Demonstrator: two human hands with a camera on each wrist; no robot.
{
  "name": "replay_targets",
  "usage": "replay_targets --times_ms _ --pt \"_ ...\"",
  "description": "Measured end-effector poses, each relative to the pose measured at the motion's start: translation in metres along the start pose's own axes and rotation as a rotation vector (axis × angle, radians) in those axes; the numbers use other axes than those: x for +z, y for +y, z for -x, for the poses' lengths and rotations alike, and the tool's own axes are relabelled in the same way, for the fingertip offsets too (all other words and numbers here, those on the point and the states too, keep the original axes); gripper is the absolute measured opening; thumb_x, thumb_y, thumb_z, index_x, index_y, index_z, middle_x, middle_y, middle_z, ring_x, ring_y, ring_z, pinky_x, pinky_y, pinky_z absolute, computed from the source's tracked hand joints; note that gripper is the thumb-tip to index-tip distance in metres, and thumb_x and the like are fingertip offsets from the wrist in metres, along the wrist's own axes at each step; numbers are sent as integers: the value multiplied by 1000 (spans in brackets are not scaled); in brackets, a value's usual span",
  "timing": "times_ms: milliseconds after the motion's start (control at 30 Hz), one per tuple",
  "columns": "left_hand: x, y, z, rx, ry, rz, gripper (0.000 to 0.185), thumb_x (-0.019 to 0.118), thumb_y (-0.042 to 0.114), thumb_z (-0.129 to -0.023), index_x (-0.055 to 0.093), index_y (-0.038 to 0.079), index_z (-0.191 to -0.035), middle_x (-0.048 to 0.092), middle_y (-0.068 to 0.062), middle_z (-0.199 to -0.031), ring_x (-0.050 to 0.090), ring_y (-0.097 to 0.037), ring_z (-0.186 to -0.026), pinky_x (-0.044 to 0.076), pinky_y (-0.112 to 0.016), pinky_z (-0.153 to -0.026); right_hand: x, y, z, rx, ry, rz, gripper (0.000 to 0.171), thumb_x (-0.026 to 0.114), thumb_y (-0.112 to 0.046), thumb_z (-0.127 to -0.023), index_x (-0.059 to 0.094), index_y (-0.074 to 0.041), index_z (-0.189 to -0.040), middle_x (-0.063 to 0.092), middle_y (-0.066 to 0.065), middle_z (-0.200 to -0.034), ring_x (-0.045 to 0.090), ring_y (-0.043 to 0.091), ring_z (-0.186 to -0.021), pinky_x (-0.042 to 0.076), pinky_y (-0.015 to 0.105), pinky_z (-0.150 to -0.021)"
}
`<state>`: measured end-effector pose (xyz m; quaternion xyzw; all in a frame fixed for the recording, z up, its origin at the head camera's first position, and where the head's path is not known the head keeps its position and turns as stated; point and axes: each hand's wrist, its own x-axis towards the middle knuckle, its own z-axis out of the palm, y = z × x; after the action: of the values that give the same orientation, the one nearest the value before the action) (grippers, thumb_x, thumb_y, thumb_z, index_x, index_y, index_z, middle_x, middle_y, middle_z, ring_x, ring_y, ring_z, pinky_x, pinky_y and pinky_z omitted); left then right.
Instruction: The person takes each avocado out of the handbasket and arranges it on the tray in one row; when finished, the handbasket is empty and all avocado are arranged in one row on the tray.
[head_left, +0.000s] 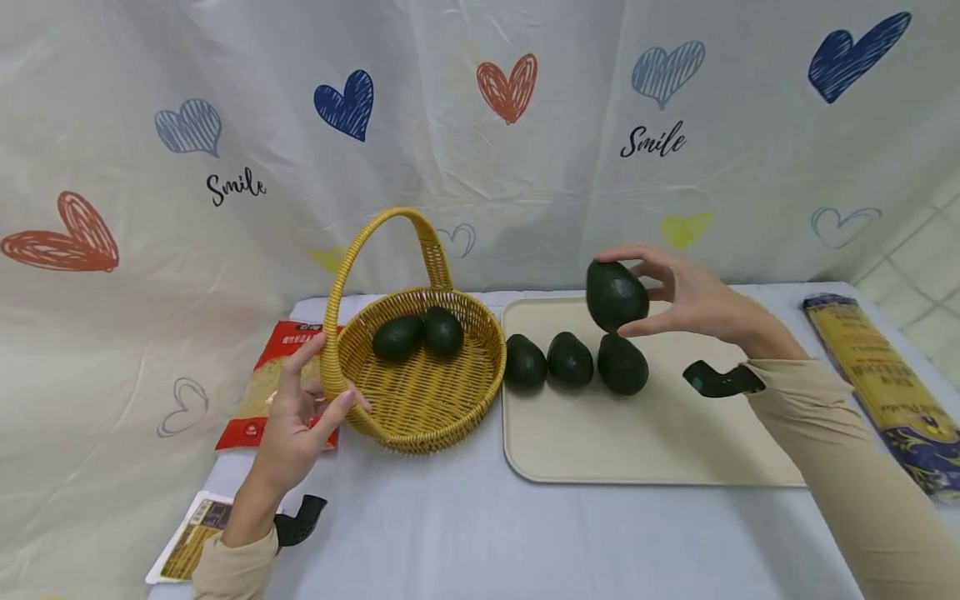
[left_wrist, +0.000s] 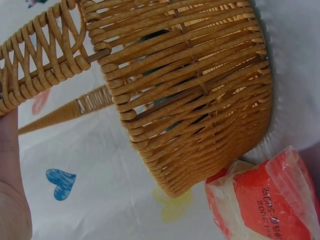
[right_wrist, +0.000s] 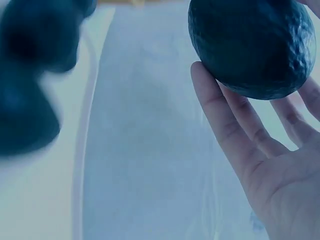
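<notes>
Left hand (head_left: 296,417), lower left of the head view: thumb and fingers curled on the rim of the wicker basket (head_left: 420,408) beside the handle base; red packet (head_left: 258,379) partly hidden behind hand and basket; two avocados in basket (head_left: 418,333), touching. Cream tray (head_left: 637,442), centre right: three avocados in a row (head_left: 572,360) near its far edge; right edge covered by the sleeve. Right hand (head_left: 693,300), above the tray: fingertips and thumb pinch a raised avocado (head_left: 617,294); right wrist view blurred at left. Yellow packet (head_left: 885,379), far right, cut off by the frame.
</notes>
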<state>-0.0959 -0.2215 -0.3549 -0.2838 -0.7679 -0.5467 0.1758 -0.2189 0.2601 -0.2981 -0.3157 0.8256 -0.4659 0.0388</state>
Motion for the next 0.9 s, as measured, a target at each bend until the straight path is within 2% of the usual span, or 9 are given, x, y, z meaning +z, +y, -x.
replay_targets --times_ms 200,333,433,500,667,800,900 --pt "-1 -1 1 37 -7 15 81 56 -20 -92 21 4 -161 74 5 -96 72 -5 -95 55 -15 -78 -24 22 48 63 94 34 90 89 9 -75 50 -10 -153 49 2 -149 59 18 -114 53 17 -92" --pt "-1 -2 0 47 -9 10 80 57 -20 -92 21 4 -161 74 4 -95 72 -5 -94 55 -15 -77 -28 38 72 124 118 52 87 88 8 -77 49 -10 -153 49 0 -149 59 15 -114 53 15 -90" --pt "0 -3 0 54 -11 3 80 57 -19 -92 22 3 -160 74 4 -95 71 -4 -92 54 -15 -69 -27 49 85 164 133 62 86 88 7 -78 49 -11 -152 50 -2 -148 58 14 -113 52 15 -88" --pt "0 -4 0 57 -11 5 79 58 -19 -92 22 3 -160 74 3 -94 71 -5 -91 52 -17 -63 -25 55 92 181 142 57 86 88 7 -77 50 -10 -152 51 -2 -148 58 13 -111 52 15 -88" --pt "1 -6 1 57 -6 21 81 57 -21 -91 22 3 -160 74 2 -93 71 -5 -90 50 -19 -59 -20 68 101 183 153 61 85 89 8 -75 52 -9 -150 49 -2 -147 59 13 -108 52 15 -86" --pt "1 -7 2 61 -7 27 82 57 -22 -90 21 2 -160 74 3 -94 71 -5 -90 49 -20 -55 -16 77 107 166 121 104 84 90 4 -76 52 -7 -149 50 -3 -145 58 10 -108 53 15 -86" --pt "1 -7 1 64 -6 24 82 57 -21 -91 20 2 -160 74 3 -95 71 -5 -92 53 -17 -63 -12 82 110 175 95 154 84 93 -3 -76 51 -7 -149 51 -5 -143 57 6 -108 54 17 -84"
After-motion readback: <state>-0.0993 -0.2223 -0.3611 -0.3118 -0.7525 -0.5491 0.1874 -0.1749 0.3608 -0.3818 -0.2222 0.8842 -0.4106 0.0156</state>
